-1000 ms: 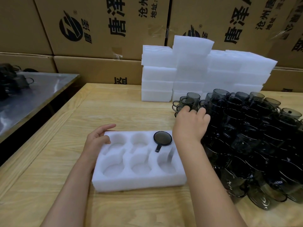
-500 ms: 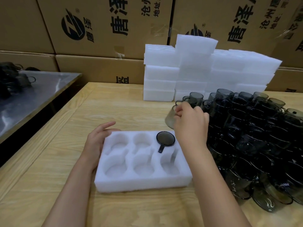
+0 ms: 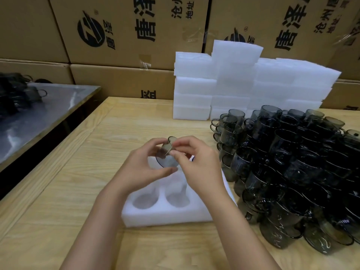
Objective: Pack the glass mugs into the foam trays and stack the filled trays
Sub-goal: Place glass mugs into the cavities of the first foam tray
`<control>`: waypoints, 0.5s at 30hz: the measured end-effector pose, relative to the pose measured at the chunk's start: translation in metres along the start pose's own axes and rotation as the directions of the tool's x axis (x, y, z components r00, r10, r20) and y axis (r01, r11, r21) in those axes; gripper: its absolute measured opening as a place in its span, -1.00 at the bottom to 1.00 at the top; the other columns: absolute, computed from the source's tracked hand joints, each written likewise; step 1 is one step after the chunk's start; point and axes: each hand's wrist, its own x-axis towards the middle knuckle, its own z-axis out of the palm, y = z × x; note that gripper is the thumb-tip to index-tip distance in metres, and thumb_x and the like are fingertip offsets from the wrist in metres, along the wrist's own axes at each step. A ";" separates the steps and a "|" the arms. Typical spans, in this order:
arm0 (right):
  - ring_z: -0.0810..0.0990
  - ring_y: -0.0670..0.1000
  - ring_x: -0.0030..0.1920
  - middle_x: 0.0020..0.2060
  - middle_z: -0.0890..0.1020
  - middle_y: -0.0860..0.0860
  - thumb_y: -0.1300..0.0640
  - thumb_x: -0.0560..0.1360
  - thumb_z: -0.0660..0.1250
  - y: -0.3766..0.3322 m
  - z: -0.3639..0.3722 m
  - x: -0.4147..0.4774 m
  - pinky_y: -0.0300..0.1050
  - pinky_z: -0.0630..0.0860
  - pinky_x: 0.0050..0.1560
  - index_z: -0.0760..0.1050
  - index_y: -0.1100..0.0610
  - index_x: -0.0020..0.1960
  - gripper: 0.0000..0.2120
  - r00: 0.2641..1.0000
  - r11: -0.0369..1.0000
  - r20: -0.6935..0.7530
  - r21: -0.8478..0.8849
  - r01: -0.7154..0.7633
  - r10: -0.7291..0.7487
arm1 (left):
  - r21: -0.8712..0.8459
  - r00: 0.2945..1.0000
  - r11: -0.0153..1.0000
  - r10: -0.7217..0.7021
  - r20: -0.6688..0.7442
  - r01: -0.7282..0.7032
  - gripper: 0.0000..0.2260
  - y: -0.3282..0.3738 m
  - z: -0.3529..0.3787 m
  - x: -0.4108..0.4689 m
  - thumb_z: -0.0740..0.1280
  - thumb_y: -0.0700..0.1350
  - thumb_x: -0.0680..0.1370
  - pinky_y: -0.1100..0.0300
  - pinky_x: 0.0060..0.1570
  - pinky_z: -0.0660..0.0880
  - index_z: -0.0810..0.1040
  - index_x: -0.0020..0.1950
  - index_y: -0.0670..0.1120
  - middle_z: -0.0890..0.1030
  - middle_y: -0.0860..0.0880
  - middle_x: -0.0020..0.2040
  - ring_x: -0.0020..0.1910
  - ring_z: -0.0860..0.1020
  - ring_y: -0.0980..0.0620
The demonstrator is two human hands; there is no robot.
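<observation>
Smoky glass mug (image 3: 168, 152) held tilted above far cavities of white foam tray (image 3: 165, 217). Tray laid flat; two near cavities seen empty. Mug pile (image 3: 292, 166) heaped just right of tray. Foam tray stacks (image 3: 233, 84) set behind pile.

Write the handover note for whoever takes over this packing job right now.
Left hand and right hand: both grip one smoky grey glass mug, held over the white foam tray.
Loose mugs: piled on the wooden table to the right. White foam stack: at the back.
Done: unclear; hands hide the far pockets; two near pockets are empty.
Left: seat this mug, fill the tray, stack it.
</observation>
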 end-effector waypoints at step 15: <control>0.55 -0.15 -0.08 0.03 0.44 -0.15 0.05 0.42 0.44 0.012 -0.016 0.015 -0.50 0.32 -0.47 0.40 -0.24 0.26 -0.52 0.933 0.970 0.324 0.124 -0.208 0.159 | -0.346 0.997 0.935 -0.075 0.014 0.075 -0.71 -0.002 -0.006 0.000 0.13 0.06 0.52 0.47 -0.03 0.41 0.60 0.09 0.08 0.69 0.03 -0.08 -0.03 0.59 0.20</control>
